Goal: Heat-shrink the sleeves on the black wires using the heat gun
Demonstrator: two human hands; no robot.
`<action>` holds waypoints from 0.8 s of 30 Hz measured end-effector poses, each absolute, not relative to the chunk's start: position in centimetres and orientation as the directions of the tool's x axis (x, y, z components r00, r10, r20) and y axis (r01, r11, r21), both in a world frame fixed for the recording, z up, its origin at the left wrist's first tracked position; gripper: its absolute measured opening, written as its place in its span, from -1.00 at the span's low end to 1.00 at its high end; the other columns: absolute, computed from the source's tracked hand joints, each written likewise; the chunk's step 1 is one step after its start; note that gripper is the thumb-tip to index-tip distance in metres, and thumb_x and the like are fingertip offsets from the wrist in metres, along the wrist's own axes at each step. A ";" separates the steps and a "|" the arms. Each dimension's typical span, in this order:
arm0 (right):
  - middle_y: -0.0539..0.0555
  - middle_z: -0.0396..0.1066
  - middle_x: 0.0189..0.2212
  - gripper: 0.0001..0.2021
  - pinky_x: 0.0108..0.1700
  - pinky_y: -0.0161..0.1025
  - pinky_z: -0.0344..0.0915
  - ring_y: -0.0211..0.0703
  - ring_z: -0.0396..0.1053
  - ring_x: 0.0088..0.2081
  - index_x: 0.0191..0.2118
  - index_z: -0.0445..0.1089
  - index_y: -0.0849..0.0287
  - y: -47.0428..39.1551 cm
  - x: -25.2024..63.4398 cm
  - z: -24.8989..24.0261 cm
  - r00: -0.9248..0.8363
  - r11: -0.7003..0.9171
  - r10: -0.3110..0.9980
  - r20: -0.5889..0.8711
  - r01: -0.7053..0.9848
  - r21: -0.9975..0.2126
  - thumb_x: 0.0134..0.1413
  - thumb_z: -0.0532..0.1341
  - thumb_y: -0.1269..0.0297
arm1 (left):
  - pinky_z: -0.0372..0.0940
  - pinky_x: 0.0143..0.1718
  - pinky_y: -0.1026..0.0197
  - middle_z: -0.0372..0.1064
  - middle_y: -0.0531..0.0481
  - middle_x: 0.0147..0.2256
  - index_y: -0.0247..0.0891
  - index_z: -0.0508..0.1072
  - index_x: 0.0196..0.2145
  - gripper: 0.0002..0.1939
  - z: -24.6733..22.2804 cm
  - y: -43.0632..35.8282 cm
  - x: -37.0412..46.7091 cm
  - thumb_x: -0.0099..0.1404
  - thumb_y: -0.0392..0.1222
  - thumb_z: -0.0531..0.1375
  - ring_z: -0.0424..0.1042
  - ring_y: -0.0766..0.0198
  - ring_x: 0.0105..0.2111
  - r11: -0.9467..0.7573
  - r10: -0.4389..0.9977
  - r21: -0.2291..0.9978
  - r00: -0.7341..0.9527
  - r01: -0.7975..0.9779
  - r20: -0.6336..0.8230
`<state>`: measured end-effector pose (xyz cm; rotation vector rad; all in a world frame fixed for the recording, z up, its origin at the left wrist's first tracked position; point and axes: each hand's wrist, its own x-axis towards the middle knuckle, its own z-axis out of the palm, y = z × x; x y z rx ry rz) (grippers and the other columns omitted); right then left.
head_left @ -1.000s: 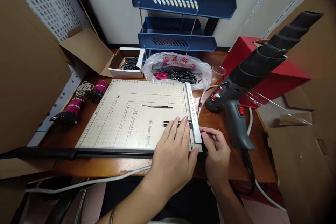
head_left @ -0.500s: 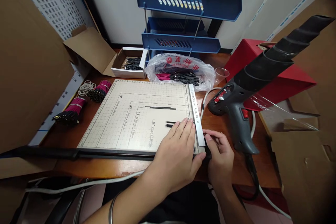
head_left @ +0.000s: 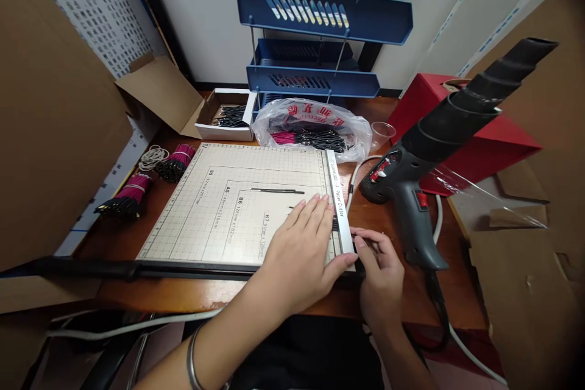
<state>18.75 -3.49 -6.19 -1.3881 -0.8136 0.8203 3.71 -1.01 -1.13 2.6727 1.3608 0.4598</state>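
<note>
My left hand [head_left: 299, 247] lies flat on the cream gridded board of the paper cutter [head_left: 196, 219], fingers stretched out. Thin black pieces [head_left: 290, 208] stick out slightly from beneath it, mostly hidden. Its thumb reaches the near end of the metal strip [head_left: 339, 201] along the board's right edge. Just past that strip, my right hand [head_left: 381, 268] is closed, thumb against curled fingers; what they hold, if anything, is hidden. Two thin black rods [head_left: 278, 191] lie farther back on the board. The cutter's black handle arm [head_left: 91, 268] is down along the near side.
A dark heat gun [head_left: 411, 189] stands at the right before a red box [head_left: 484, 140]. Behind the board are a plastic bag of wires [head_left: 315, 125], a white box of black pieces [head_left: 223, 131] and blue trays [head_left: 320, 9]. Pink-black wire bundles [head_left: 132, 189] lie left.
My left hand has shifted slightly left and now covers more of the black pieces; its thumb has come onto the strip's end. My right hand stays beside the strip. The view has tilted slightly.
</note>
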 end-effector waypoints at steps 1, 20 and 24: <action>0.15 0.56 -0.22 -0.70 -0.05 -0.04 0.39 -0.02 0.50 -0.17 -0.26 0.48 0.17 -3.5 18.8 -6.2 0.496 0.016 0.868 0.004 -0.020 -1.000 0.01 0.38 0.03 | -0.07 0.43 -0.08 0.09 -0.30 0.40 -0.49 0.16 0.35 -0.25 -0.9 -0.7 3.7 0.54 0.22 -0.14 0.04 -0.02 0.42 -0.592 0.805 0.233 0.550 0.771 0.225; 0.15 0.55 -0.20 -0.70 -0.01 -0.04 0.41 -0.03 0.50 -0.14 -0.24 0.49 0.16 -3.6 18.7 -6.4 0.480 0.015 0.877 -0.009 -0.045 -0.999 0.04 0.38 0.03 | 0.20 0.19 -0.18 0.42 -0.20 0.13 -0.34 0.40 0.15 -0.42 0.2 0.0 3.8 0.52 0.20 -0.03 0.34 -0.07 0.12 -0.589 0.807 0.245 0.545 0.770 0.225; 0.15 0.55 -0.20 -0.71 0.01 -0.02 0.40 -0.03 0.49 -0.13 -0.24 0.49 0.16 -3.6 18.7 -6.4 0.481 0.023 0.876 0.007 -0.027 -0.999 0.05 0.37 0.03 | -0.03 0.41 -0.15 0.23 -0.20 0.34 -0.40 0.25 0.32 -0.32 -0.6 -0.3 3.2 0.54 0.20 -0.08 0.13 -0.05 0.37 -0.600 0.800 0.248 0.565 0.760 0.202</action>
